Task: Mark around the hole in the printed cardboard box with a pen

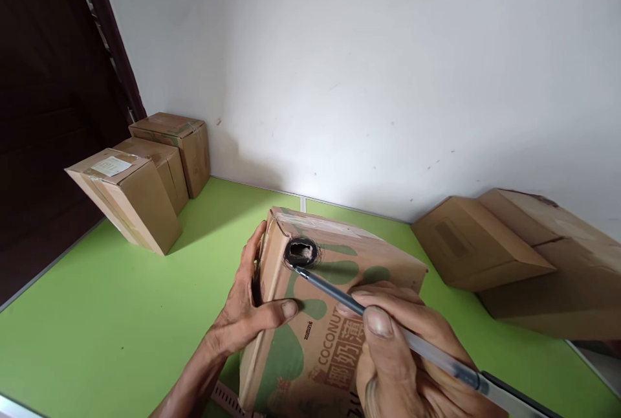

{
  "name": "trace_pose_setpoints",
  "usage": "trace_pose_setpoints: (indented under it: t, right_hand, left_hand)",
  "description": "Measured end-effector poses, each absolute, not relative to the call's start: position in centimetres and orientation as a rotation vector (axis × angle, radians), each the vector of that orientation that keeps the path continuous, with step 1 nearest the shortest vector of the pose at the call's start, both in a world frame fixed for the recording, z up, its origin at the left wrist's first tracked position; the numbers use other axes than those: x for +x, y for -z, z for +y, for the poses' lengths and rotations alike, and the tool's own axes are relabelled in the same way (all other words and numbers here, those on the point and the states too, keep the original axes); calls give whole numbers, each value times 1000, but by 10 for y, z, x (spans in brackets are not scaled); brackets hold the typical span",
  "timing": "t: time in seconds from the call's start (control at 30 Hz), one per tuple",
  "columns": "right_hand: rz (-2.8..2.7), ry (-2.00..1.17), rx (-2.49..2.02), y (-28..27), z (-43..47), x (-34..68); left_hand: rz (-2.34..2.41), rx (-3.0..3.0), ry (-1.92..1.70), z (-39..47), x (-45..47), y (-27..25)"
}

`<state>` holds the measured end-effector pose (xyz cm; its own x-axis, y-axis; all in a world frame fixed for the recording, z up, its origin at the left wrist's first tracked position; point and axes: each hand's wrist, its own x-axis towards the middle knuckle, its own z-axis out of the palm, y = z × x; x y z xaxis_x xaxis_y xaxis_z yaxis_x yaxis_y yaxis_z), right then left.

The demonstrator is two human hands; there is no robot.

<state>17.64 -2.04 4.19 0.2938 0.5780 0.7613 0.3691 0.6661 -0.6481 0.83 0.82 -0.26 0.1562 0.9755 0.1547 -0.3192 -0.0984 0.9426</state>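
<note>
A cardboard box (pixel 334 275) printed with green leaf shapes and the word COCONUT stands tilted in front of me. Near its upper left corner is a dark-rimmed oval hole (pixel 301 252) with scribbled lines around it. My left hand (pixel 252 314) grips the box's left edge, thumb on the printed face and fingers behind. Pinched in my right hand (pixel 402 347) is a pen (pixel 334 292) with a clear barrel, its tip touching the cardboard just below the hole.
Several taped cartons (pixel 140 191) stand at the back left of the green table (pixel 121 314). More cardboard boxes (pixel 485 243) lie at the right by the white wall (pixel 363 68). A dark door (pixel 48 101) is at far left. A pink slotted strip (pixel 228 398) shows below the box.
</note>
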Motion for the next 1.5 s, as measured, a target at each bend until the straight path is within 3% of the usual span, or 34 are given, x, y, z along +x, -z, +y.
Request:
trace_pose_setpoints:
  t: [0.6,0.73,0.83,1.0,1.4,1.5]
  right_hand:
    - [-829,-142,-864,-62,1,202]
    - [-1251,223,-1331,-20,9,288]
    - [-1658,125,-1673,34,3,354]
    - [-2015,-18,-1881,95,-18,403]
    - [-1955,10,-2186,94,-45,356]
    - [-1762,-189,-2401,89,-54,307]
  left_hand:
    - [810,1068,-1334,10,2,6]
    - [933,1038,-1414,15,-10,8]
    - [1022,1086,-1445,18,-17,7]
    - [1019,1114,-1463,21,-18,8]
    - [969,1069,-1499,21,-8,7]
    - [950,1098,-1484,22,-11,10]
